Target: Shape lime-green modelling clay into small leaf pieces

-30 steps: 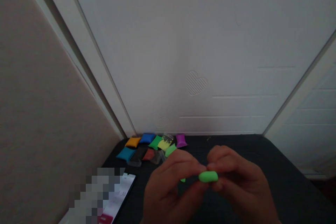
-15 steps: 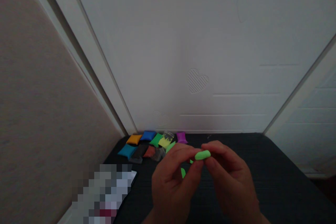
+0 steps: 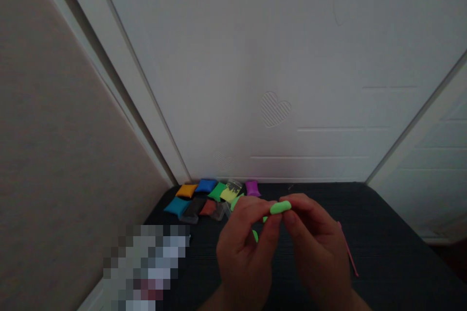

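Note:
A small light-green lump of modelling clay, longish and rounded, is pinched between the fingertips of both hands above the dark table. My left hand grips its left end with thumb and forefinger. At the other end, the thumb and fingers of my right hand press on it. Behind and below my left hand, more light-green clay pieces show in part; the hand covers the rest of them.
Small packets of coloured clay, among them a blue one and a purple one, lie at the back left of the table. A thin pink stick lies right of my right hand. A white door stands behind; a blurred-out object is at left.
Both hands have shifted slightly, the left one to the right, and the clay's right end tips up a little more. The pink stick now shows beside my right hand.

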Demonstrator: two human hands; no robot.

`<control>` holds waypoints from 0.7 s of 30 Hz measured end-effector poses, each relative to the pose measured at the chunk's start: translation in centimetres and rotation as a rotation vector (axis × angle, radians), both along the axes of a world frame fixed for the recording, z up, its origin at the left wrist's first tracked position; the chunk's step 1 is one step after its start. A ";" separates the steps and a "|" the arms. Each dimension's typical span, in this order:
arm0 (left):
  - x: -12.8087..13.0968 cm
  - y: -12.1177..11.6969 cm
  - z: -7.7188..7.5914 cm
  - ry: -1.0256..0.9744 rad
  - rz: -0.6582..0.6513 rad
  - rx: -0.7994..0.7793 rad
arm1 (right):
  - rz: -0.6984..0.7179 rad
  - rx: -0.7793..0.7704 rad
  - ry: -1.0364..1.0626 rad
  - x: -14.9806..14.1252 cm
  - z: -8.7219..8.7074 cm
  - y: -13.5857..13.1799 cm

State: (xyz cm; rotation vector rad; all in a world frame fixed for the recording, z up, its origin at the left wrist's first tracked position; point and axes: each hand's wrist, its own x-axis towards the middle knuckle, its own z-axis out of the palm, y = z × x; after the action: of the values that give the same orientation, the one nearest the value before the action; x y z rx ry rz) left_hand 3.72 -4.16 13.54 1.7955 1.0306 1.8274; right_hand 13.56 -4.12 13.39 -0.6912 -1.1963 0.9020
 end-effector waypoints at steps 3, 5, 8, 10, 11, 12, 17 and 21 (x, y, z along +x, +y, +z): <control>0.2 0.3 -0.4 -0.014 0.035 0.044 | 0.021 -0.061 0.098 -0.3 -0.1 0.1; 0.4 0.5 -0.7 -0.013 0.060 0.055 | 0.032 -0.073 0.172 -0.6 -0.4 0.1; 0.6 0.5 -0.8 -0.013 0.044 0.028 | 0.009 -0.013 0.192 -0.8 -0.6 0.2; 0.7 0.4 -0.8 -0.036 0.003 0.000 | -0.002 0.029 0.161 -0.6 -0.6 0.2; 0.7 0.3 -0.7 -0.051 -0.021 -0.009 | 0.003 0.038 0.141 -0.4 -0.5 0.2; 0.7 0.2 -0.6 -0.066 -0.042 -0.011 | 0.017 0.038 0.120 -0.2 -0.5 0.2; 0.5 0.1 -0.5 -0.080 -0.074 0.041 | 0.040 0.061 0.086 0.0 -0.5 0.2; 0.7 0.2 -0.7 -0.114 -0.090 0.066 | 0.008 0.068 0.159 -0.8 -1.1 -0.1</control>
State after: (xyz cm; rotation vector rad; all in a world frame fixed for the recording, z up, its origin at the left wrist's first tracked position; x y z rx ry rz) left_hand 4.39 -3.95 12.79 1.7232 0.8429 1.9046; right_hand 12.79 -4.19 12.32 -0.5497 -1.0832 0.9015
